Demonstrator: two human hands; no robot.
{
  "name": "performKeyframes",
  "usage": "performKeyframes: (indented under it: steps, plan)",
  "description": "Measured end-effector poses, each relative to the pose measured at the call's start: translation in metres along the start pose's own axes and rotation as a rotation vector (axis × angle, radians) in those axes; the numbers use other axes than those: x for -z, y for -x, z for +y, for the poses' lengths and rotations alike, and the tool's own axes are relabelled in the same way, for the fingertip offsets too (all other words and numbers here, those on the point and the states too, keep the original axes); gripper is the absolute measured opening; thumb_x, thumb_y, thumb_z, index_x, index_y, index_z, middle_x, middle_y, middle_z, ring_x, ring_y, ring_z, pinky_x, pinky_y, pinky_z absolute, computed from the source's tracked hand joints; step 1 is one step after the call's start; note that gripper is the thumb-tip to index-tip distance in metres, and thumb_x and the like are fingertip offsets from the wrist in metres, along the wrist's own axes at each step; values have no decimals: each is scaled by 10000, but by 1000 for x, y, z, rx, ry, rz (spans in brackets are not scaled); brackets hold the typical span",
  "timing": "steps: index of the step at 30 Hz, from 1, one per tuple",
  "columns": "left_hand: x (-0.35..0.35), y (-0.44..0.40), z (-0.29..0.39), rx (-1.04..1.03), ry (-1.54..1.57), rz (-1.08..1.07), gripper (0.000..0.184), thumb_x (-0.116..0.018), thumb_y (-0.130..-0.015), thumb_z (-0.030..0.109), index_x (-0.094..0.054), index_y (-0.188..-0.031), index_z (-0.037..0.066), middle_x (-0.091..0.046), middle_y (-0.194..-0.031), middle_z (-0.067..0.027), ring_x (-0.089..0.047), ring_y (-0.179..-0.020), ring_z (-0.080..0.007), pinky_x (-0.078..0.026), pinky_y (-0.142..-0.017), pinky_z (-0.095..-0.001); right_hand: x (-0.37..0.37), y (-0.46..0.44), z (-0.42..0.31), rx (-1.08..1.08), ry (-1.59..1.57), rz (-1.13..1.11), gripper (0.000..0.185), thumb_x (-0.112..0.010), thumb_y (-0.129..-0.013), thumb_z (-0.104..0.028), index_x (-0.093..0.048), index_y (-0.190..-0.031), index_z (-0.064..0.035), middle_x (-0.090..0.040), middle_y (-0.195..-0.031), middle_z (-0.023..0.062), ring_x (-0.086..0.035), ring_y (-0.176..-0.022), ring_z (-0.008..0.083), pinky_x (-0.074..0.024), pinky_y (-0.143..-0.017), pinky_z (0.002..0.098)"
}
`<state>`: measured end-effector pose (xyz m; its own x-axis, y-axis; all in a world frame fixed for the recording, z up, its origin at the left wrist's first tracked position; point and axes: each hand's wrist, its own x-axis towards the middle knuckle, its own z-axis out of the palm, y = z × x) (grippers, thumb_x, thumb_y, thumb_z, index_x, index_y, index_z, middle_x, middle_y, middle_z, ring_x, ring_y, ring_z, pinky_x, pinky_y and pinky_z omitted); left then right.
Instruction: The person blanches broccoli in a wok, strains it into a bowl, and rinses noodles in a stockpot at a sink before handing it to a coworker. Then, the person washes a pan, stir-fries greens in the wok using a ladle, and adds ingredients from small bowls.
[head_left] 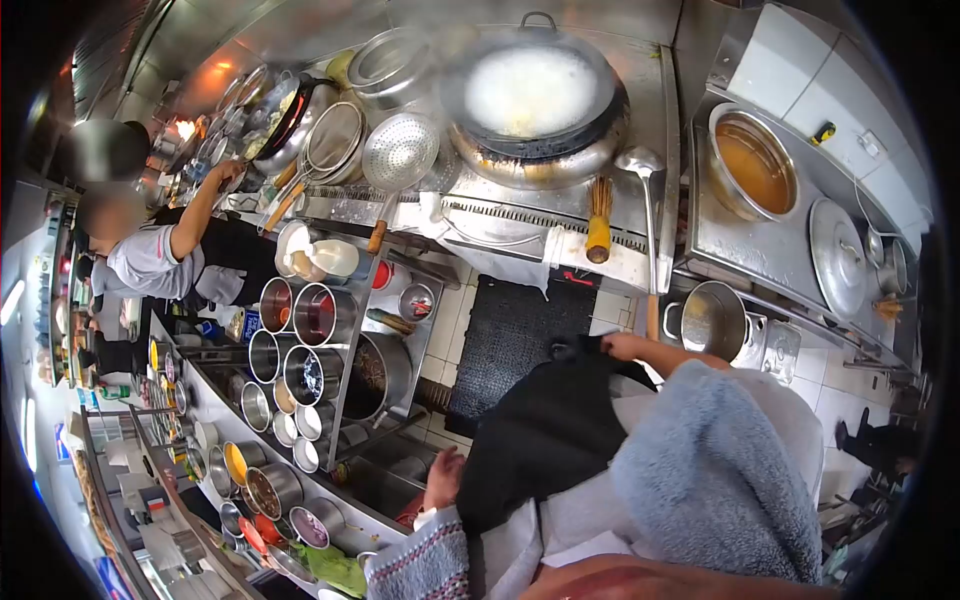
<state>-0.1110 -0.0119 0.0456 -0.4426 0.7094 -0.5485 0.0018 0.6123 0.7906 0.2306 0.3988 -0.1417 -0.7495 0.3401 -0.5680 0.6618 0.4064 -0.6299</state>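
Note:
My right hand [625, 347] is closed at the edge of the black apron [545, 420], pinching the dark cloth by my waist. Just beyond it rises the wooden handle of a long ladle [638, 160], which leans against the stove front. My left hand [445, 480] hangs at my side with fingers loosely apart and holds nothing. It is beside the metal counter with the pots. A blue-grey towel [715, 470] drapes over my shoulder. Ahead on the stove sits a large wok [590, 135] with white, foamy, steaming contents.
A bamboo brush [599, 225] and a perforated skimmer [400, 150] lie along the stove. To the right stand a pot of brown liquid [752, 160], a lid [838, 255] and a lower pot [714, 318]. A co-worker [155, 255] cooks at left. A black mat [515, 335] covers floor tiles.

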Motion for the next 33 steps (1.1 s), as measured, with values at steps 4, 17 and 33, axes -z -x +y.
performKeyframes:
  steps: [4, 17, 33]
  plan:
    - [26, -45, -4, 105, 6, -16, 407, -568, -885, 22, -489, -1284, 28, -626, -1097, -119, -603, -983, -207, -500, -829, -320, 27, 72, -9, 24, -277, -107, 302, -577, -864, -167, -621, -1138, -46, -676, -1003, 114, -647, -925, 228, -510, -813, 354]
    - [56, -156, -34, 235, 5, 8, 440, -602, -859, 53, -482, -1282, 36, -650, -1003, -98, -633, -777, -186, -537, -562, -358, 30, 128, 46, -636, -1123, 710, 423, -545, -911, -482, -477, -1178, -161, -607, -874, 48, -632, -735, 223, -498, -593, 388]
    - [49, -205, -157, 247, -79, -32, 455, -610, -835, 22, -471, -1265, -30, -641, -1040, -127, -649, -830, -230, -551, -664, -354, 133, 101, -113, -372, -1293, 1290, 277, -516, -773, 24, -429, -1006, -97, -398, -552, 16, -353, -335, 137, -302, -282, 300]
